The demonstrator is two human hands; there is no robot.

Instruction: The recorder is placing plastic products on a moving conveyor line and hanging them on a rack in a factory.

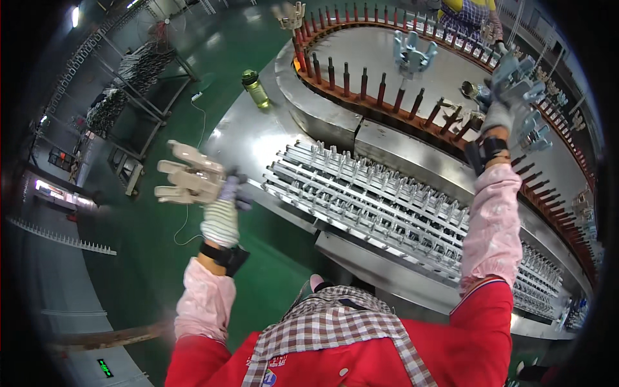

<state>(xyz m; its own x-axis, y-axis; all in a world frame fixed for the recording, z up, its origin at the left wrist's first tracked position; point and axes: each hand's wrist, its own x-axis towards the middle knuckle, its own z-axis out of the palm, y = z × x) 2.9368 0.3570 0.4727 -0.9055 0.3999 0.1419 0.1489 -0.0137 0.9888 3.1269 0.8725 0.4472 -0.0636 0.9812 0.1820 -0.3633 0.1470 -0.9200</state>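
Head view: your left hand [222, 209], in a striped knit glove, is closed around the base of a beige, finger-pronged rigid form [192, 177], held left of the grey steel table [235, 129]. Your right hand [497, 118], in a grey glove, is at the pale-blue, finger-pronged forms [516, 77] — whether it pinches one or merely touches it cannot be determined (its fingertips are obscured). Progress, by judgement: partial. The beige form is not seated; many upright red-and-black pegs [347, 80] stand bare — apparently remaining work.
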